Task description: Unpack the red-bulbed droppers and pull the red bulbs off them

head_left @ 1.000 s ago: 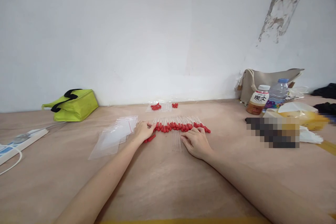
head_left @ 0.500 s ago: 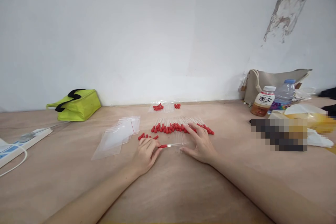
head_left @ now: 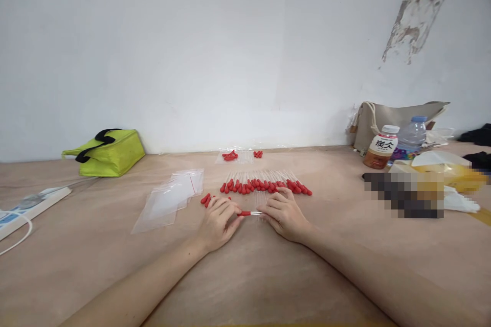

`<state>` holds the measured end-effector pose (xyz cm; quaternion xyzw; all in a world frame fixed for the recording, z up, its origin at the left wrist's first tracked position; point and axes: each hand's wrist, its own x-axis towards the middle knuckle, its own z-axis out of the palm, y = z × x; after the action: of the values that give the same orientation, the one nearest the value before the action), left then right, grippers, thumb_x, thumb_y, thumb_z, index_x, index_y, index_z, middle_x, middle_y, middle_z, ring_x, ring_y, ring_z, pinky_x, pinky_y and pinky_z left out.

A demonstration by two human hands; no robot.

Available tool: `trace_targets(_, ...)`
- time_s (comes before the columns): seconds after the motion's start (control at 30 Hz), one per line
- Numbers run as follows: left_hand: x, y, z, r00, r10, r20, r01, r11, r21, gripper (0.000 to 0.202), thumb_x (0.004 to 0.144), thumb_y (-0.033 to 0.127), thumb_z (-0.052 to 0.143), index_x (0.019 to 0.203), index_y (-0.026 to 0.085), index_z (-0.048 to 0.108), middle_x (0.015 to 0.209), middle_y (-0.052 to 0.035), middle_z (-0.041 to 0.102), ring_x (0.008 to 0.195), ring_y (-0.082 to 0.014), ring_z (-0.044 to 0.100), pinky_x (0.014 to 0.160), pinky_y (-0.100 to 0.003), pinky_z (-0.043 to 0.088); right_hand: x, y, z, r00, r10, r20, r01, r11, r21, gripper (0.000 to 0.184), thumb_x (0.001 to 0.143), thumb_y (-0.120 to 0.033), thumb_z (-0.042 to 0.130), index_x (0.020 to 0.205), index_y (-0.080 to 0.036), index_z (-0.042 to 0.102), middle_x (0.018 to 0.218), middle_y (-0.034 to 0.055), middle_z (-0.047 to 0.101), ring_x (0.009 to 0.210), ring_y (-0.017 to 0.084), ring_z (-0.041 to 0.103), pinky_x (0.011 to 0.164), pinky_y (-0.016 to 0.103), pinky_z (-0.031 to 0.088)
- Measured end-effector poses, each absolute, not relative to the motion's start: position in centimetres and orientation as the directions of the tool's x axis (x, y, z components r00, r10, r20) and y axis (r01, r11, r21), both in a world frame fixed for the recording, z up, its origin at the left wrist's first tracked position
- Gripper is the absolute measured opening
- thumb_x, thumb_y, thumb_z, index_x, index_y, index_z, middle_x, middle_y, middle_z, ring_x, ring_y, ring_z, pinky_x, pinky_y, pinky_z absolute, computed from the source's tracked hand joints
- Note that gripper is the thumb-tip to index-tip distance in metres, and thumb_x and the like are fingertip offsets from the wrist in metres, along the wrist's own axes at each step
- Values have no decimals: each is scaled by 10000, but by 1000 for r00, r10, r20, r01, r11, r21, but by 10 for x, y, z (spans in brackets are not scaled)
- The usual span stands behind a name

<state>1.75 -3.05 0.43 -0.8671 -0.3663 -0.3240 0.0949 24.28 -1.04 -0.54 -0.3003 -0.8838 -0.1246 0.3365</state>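
Observation:
Between my hands lies a glass dropper (head_left: 251, 213) with a red rubber bulb, level with the table. My left hand (head_left: 220, 219) is closed on its red bulb. My right hand (head_left: 286, 214) pinches the clear tube near its other end. Beyond them stretches a row of red-bulbed droppers (head_left: 264, 185), bulbs toward me and tubes pointing at the wall. Several clear glass tubes (head_left: 260, 197) lie just behind my fingers, partly hidden by my right hand. Loose red rubber bulbs (head_left: 206, 199) sit behind my left hand, some covered by it.
Clear zip bags (head_left: 169, 199) lie fanned out at the left. Bagged red bulbs and tubes (head_left: 230, 156) rest by the wall. A green bag (head_left: 113, 156) and a power strip (head_left: 34, 209) are further left. Drink bottles (head_left: 381, 148) and a grey bag (head_left: 406, 112) stand right.
My right hand has closed from spread fingers into a pinch on the dropper's tube. My left hand has moved slightly right, still on the red bulb.

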Motion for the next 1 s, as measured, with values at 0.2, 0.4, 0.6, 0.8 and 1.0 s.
trace_targets(0.2, 19, -30, 6, 598, 520, 611, 650, -760, 11, 214, 834, 342, 505, 989, 234, 605, 928, -31, 654, 889, -183, 523, 822, -350, 332, 241, -15, -4, -611, 391, 688, 565, 824, 33, 214, 864, -275, 426, 885, -225, 633, 655, 2, 571, 729, 129, 452, 889, 358, 248)
trace_targets(0.4, 23, -32, 5, 609, 515, 603, 641, -768, 9, 200, 845, 330, 486, 758, 204, 616, 679, -4, 625, 687, -139, 517, 798, -334, 336, 241, -19, -6, -624, 371, 688, 547, 836, 46, 197, 855, -251, 432, 804, -222, 620, 602, -18, 564, 692, 118, 432, 878, 360, 229)
trace_targets(0.6, 8, -35, 7, 587, 551, 594, 673, -739, 20, 238, 857, 290, 448, 691, 199, 592, 643, -15, 595, 669, -147, 514, 760, -339, 360, 256, -21, -5, -602, 405, 688, 587, 809, 38, 237, 856, -249, 417, 742, -222, 623, 576, -14, 563, 670, 119, 442, 861, 348, 241)
trace_targets(0.8, -13, -29, 14, 376, 637, 673, 724, -656, 216, 207, 859, 283, 436, 947, 229, 615, 861, -39, 618, 785, -151, 561, 737, -289, 433, 267, -14, -5, -388, 571, 724, 705, 689, -165, 240, 868, -285, 423, 835, -234, 655, 687, 7, 641, 648, 115, 478, 771, 309, 268)
trace_targets(1.0, -41, -1, 23, -71, 788, 612, 833, -291, 471, 312, 813, 309, 408, 1003, 181, 620, 880, -63, 552, 759, -168, 568, 642, -276, 469, 257, -7, -12, -242, 607, 757, 776, 589, -225, 190, 815, -217, 449, 843, -206, 637, 631, -2, 627, 610, 114, 493, 723, 291, 253)
